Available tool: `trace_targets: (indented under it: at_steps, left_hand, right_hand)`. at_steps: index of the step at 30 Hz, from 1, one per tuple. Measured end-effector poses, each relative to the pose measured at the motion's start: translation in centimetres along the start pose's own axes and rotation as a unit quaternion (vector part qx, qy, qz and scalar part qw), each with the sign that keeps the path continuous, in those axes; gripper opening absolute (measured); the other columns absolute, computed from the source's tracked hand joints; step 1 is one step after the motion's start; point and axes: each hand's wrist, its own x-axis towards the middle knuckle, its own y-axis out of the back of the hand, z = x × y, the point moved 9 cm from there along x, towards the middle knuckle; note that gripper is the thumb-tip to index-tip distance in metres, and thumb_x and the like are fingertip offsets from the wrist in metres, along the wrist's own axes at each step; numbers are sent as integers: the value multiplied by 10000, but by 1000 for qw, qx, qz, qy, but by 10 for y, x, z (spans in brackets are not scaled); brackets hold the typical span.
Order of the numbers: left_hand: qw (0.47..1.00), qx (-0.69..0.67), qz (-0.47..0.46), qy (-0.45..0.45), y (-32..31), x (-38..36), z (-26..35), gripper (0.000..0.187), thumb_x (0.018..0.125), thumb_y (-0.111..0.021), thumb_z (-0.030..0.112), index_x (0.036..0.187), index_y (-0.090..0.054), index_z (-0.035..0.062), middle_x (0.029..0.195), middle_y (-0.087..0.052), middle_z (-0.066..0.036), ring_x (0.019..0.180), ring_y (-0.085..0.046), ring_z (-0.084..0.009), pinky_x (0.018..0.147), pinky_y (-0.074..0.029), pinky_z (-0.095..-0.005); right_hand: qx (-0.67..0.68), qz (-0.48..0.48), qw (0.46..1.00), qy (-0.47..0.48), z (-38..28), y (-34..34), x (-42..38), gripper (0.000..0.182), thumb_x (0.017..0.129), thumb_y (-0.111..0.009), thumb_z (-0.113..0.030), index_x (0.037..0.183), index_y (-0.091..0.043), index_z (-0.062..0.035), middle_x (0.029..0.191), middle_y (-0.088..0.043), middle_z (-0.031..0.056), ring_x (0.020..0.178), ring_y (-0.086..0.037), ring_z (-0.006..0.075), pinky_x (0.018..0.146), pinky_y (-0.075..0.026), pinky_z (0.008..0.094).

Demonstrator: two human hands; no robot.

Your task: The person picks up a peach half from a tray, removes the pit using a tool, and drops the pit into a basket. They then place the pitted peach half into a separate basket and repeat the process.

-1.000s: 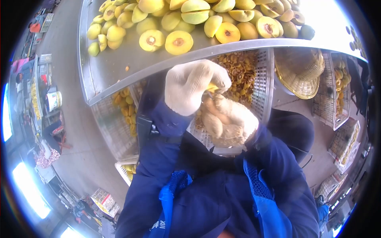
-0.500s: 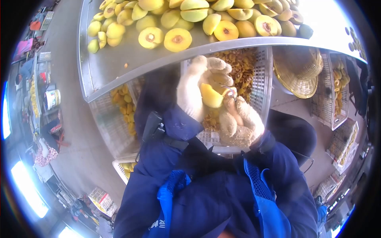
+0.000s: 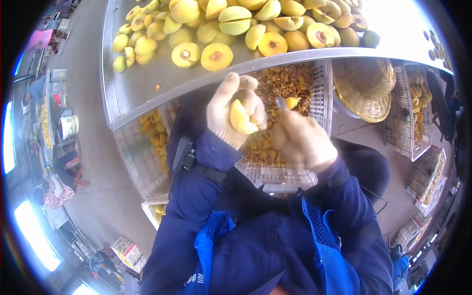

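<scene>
My left hand, in a pale glove, is closed around a yellow peach half. My right hand, also gloved and smeared by motion, is closed on a small pitting tool whose metal tip points up and away from me. A gap separates the tip from the peach half. Beneath both hands, a white plastic crate holds brownish-orange peach pits and scraps. A small bright yellow piece shows beyond the right hand.
A metal table carries a heap of whole and halved peaches ahead of me. Fruit-filled crates stand at left, more at right, beside a woven basket. A person sits far left.
My hands have drawn apart: the left, still gripping the peach half, moved slightly left, and the tool in my right hand came away from the fruit. The yellow piece now shows over the crate.
</scene>
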Motion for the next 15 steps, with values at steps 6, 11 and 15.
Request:
trace_targets:
  at_steps: [6,11,15]
  left_hand:
    - [766,623,137,-78,58,-112,157,331,1065,-614,292,1133,-749,-3,842,-737,-134,727,-691,-270,736,-571,-438]
    - [603,742,204,-211,36,-69,193,401,997,-721,350,1213,-778,18,1110,-791,-210,1043,-768,-299,948,-563,-384]
    - [468,850,207,-126,-9,18,147,556,924,-730,550,1283,-752,125,1134,-781,-183,1056,-746,-382,939,-574,-449]
  right_hand:
    - [-152,47,984,81,-27,11,-3,608,1136,-514,-522,841,-667,-14,518,-543,23,403,-493,130,442,-384,289]
    - [-129,33,990,39,-21,-16,2,595,1131,-535,-522,857,-659,-8,525,-542,36,405,-488,130,429,-373,300]
    - [-97,18,995,25,-21,-30,-1,566,1127,-560,-513,873,-663,-17,540,-533,26,417,-471,122,432,-361,302]
